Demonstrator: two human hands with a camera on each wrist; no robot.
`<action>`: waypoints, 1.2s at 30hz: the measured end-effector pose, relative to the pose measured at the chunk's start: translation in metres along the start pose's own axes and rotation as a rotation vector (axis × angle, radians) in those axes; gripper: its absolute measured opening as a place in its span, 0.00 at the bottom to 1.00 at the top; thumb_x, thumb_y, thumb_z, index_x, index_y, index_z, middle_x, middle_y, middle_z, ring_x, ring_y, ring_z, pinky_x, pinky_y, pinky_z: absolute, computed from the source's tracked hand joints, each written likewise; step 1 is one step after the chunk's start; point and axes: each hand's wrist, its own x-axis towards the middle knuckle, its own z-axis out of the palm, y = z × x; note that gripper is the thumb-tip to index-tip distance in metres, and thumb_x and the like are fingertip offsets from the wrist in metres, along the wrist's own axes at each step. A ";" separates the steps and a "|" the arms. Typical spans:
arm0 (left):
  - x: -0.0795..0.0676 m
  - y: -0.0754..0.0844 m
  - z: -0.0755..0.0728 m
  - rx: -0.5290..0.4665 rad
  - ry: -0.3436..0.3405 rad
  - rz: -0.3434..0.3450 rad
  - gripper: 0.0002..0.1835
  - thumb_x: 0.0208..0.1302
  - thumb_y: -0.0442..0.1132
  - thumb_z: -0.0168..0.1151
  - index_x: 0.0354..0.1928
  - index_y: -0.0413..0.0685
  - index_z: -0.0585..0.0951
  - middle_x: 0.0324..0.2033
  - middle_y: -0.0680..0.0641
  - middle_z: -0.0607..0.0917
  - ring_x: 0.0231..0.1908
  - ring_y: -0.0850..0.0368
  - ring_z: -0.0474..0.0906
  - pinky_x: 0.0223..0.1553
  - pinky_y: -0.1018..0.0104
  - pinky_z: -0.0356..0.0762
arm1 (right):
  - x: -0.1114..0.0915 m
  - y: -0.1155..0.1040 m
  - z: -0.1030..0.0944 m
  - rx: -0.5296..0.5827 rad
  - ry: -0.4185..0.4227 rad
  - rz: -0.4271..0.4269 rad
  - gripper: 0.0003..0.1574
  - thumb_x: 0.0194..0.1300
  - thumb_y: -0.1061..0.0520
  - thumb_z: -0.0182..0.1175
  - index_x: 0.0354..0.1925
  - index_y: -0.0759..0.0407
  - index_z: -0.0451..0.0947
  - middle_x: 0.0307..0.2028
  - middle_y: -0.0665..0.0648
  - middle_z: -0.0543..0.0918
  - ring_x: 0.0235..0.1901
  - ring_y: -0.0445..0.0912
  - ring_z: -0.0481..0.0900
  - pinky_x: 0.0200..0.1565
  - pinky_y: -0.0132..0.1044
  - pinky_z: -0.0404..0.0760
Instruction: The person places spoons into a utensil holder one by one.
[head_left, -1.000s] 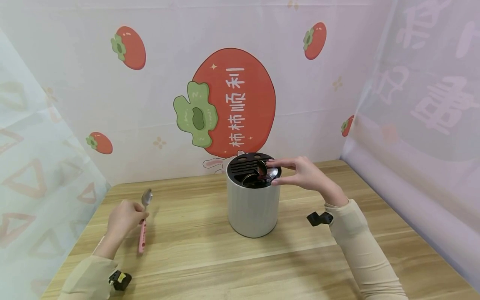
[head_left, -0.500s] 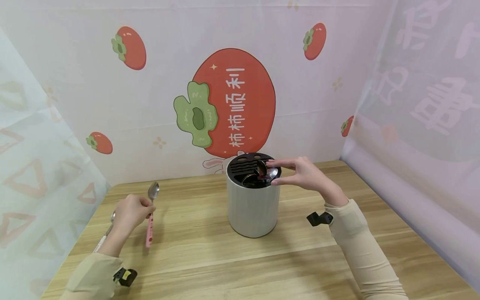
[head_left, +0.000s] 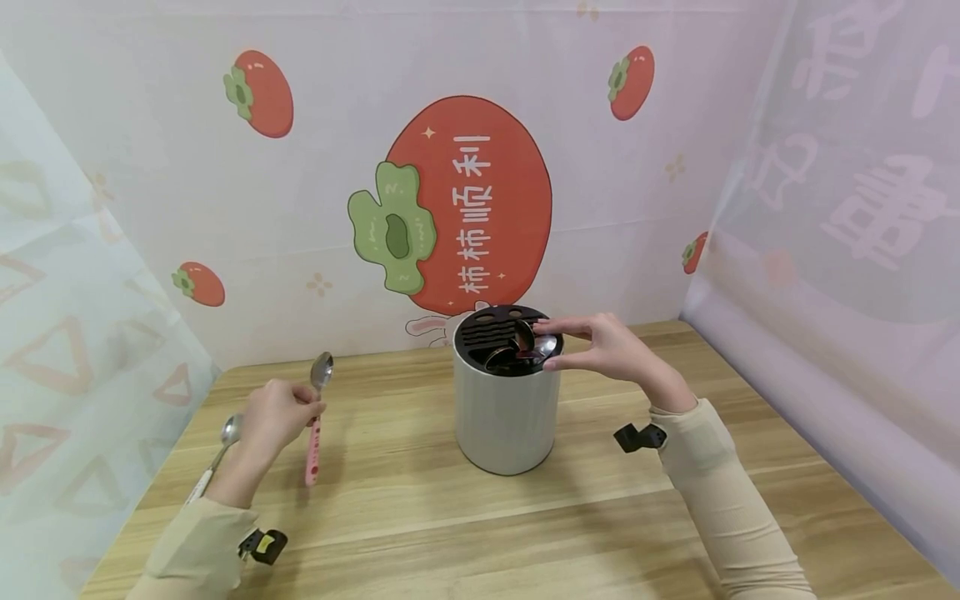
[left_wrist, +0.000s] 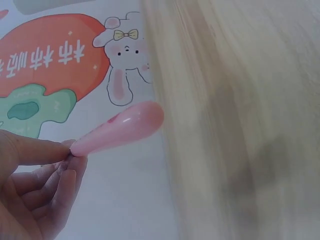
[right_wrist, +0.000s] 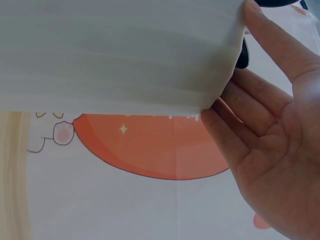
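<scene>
My left hand (head_left: 277, 417) pinches a spoon (head_left: 313, 457) at its neck between thumb and fingers. Its metal bowl points up and away, and its pink handle (left_wrist: 120, 129) hangs down, held over the table in the left wrist view. At the centre stands a white cylindrical utensil holder (head_left: 506, 425) with a black slotted top (head_left: 486, 337). My right hand (head_left: 611, 350) grips the holder's right rim, thumb toward the front and fingers farther back. Several utensils, among them a shiny spoon (head_left: 550, 345), stick up from the holder beside those fingertips.
Another spoon (head_left: 231, 430) with a white handle lies on the wooden table (head_left: 390, 533) at the left, partly hidden behind my left forearm. A printed cloth backdrop (head_left: 622, 208) rises right behind the table, with cloth sides left and right.
My left hand has carried the pink-handled spoon rightward and up off its earlier spot. The white-handled spoon has come into sight behind it. My right hand stays at the holder.
</scene>
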 end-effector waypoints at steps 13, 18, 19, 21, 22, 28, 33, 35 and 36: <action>-0.001 0.021 -0.003 -0.014 0.079 0.079 0.07 0.51 0.42 0.63 0.26 0.46 0.82 0.18 0.52 0.82 0.20 0.59 0.73 0.17 0.68 0.65 | -0.001 0.000 0.000 0.000 0.002 -0.003 0.28 0.48 0.53 0.66 0.50 0.53 0.75 0.51 0.56 0.76 0.54 0.45 0.72 0.56 0.43 0.67; 0.002 0.032 -0.001 -0.042 0.096 0.096 0.07 0.51 0.43 0.63 0.25 0.48 0.82 0.18 0.53 0.82 0.19 0.60 0.74 0.18 0.68 0.66 | -0.001 0.001 0.001 0.006 0.005 -0.006 0.28 0.48 0.54 0.66 0.50 0.54 0.75 0.51 0.57 0.76 0.54 0.45 0.72 0.56 0.42 0.67; 0.003 0.034 -0.001 -0.048 0.100 0.100 0.06 0.51 0.43 0.63 0.24 0.48 0.82 0.17 0.53 0.82 0.19 0.60 0.73 0.18 0.68 0.65 | -0.001 0.001 0.001 0.006 0.004 -0.004 0.28 0.48 0.53 0.66 0.50 0.54 0.75 0.52 0.57 0.76 0.54 0.45 0.71 0.56 0.42 0.67; 0.005 0.038 -0.001 -0.061 0.108 0.108 0.06 0.51 0.42 0.63 0.23 0.48 0.82 0.17 0.52 0.82 0.18 0.60 0.73 0.18 0.68 0.64 | -0.001 0.001 0.001 0.004 0.003 -0.003 0.28 0.48 0.53 0.66 0.51 0.53 0.75 0.52 0.56 0.76 0.54 0.45 0.71 0.56 0.42 0.67; 0.006 0.040 -0.001 -0.066 0.114 0.112 0.06 0.51 0.42 0.63 0.23 0.48 0.82 0.18 0.52 0.83 0.18 0.60 0.72 0.18 0.68 0.64 | -0.001 0.001 0.001 0.003 0.003 -0.002 0.28 0.48 0.53 0.66 0.51 0.53 0.75 0.52 0.56 0.76 0.54 0.45 0.71 0.56 0.42 0.67; 0.012 0.054 -0.003 -0.106 0.140 0.144 0.05 0.50 0.41 0.64 0.24 0.47 0.82 0.19 0.51 0.83 0.20 0.61 0.75 0.20 0.68 0.66 | -0.001 0.001 0.000 0.005 0.004 0.001 0.28 0.49 0.53 0.66 0.51 0.53 0.75 0.52 0.57 0.76 0.54 0.45 0.71 0.56 0.42 0.67; 0.014 0.065 -0.003 -0.124 0.135 0.140 0.05 0.50 0.41 0.64 0.24 0.48 0.82 0.19 0.51 0.83 0.20 0.61 0.76 0.21 0.68 0.66 | -0.001 0.001 0.001 0.002 0.003 0.003 0.29 0.49 0.53 0.66 0.51 0.54 0.75 0.52 0.57 0.76 0.54 0.45 0.71 0.56 0.42 0.67; 0.015 0.068 -0.003 -0.130 0.133 0.136 0.05 0.50 0.41 0.64 0.23 0.48 0.82 0.19 0.52 0.83 0.20 0.61 0.76 0.22 0.68 0.66 | -0.001 0.000 0.001 -0.002 0.004 0.003 0.28 0.48 0.53 0.66 0.51 0.54 0.75 0.52 0.57 0.76 0.54 0.45 0.71 0.56 0.42 0.67; 0.015 0.069 -0.003 -0.133 0.134 0.135 0.05 0.50 0.41 0.64 0.23 0.48 0.82 0.19 0.52 0.83 0.20 0.61 0.76 0.22 0.67 0.66 | -0.001 0.000 0.001 -0.004 0.004 0.004 0.28 0.48 0.53 0.66 0.51 0.53 0.75 0.52 0.57 0.76 0.54 0.45 0.71 0.56 0.42 0.67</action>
